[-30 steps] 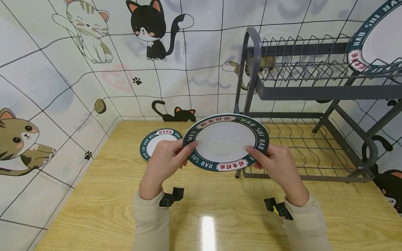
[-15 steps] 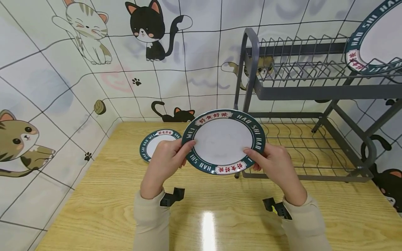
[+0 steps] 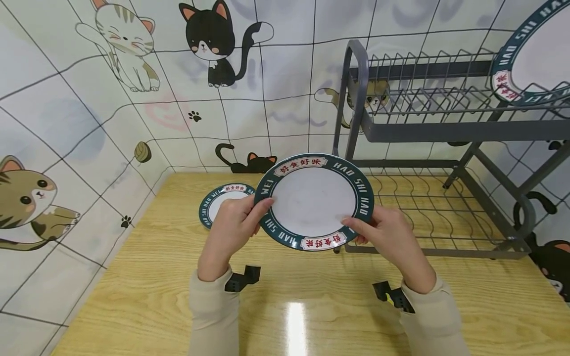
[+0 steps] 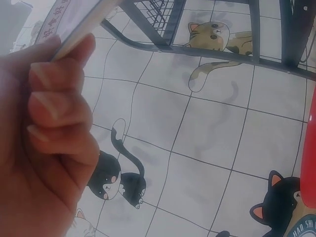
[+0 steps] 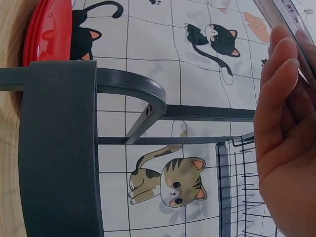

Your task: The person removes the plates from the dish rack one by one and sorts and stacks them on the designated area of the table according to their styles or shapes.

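A white plate (image 3: 313, 200) with a dark green lettered rim is held up over the table in the head view, its face tilted toward me. My left hand (image 3: 231, 225) pinches its left rim, thumb on top and fingers behind. On the right rim, my right hand (image 3: 396, 235) grips it the same way. Behind my left hand lies a smaller matching plate (image 3: 220, 197) on the table, partly covered. The left wrist view shows curled fingers (image 4: 61, 108) beneath the plate's edge; in the right wrist view the fingers (image 5: 281, 74) sit behind it.
A grey two-tier dish rack (image 3: 458, 131) stands at the right, with another green-rimmed plate (image 3: 543, 59) upright in its top tier. Cat-patterned tiled walls (image 3: 289, 74) border the wooden table (image 3: 311, 291). Stacked red items (image 5: 52, 34) appear in the right wrist view, kind unclear.
The held plate has tipped so that its face shows more, and it has shifted slightly left. Both hands keep their grip on it.
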Demonstrator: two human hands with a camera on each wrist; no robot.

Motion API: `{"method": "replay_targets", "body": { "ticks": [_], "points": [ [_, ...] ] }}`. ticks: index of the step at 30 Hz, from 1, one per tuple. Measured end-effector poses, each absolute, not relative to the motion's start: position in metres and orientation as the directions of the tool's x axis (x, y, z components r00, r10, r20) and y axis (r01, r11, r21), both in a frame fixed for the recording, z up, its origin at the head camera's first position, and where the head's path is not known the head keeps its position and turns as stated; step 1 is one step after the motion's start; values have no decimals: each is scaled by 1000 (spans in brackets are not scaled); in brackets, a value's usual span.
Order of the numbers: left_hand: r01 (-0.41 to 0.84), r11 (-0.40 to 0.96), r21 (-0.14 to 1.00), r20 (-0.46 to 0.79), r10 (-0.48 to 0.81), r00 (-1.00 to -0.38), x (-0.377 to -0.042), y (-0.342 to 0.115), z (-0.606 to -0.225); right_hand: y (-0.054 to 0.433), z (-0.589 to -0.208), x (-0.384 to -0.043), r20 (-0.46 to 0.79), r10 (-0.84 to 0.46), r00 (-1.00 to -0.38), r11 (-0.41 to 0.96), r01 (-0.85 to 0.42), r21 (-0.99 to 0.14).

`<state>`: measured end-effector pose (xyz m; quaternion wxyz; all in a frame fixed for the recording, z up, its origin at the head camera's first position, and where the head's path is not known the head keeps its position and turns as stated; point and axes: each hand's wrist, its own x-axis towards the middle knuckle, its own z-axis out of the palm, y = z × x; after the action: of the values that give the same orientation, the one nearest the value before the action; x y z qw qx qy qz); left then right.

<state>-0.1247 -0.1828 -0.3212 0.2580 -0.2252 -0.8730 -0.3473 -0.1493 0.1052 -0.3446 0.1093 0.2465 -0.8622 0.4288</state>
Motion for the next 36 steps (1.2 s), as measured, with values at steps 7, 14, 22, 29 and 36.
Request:
{"method": "replay_targets", "body": {
  "ticks": [7, 14, 22, 29, 36],
  "points": [
    [576, 662, 480, 617, 212, -758, -126, -180, -320, 108, -343, -148, 438, -321, -840, 515, -543, -663],
    [558, 667, 493, 610, 192, -769, -125, -181, -321, 107, -344, -148, 449, -326, -832, 514, -555, -654],
    [517, 654, 552, 580, 144, -802, -125, -183, -323, 106, -344, -149, 483, -294, -825, 475, -565, -675],
    [496, 637, 590, 591, 78, -803, -123, -184, -320, 107, -343, -149, 510, -261, -820, 465, -569, -678],
    [478, 638, 604, 611, 15, -792, -124, -188, -320, 109, -343, -150, 544, -242, -804, 473, -587, -657]
  ]
}}
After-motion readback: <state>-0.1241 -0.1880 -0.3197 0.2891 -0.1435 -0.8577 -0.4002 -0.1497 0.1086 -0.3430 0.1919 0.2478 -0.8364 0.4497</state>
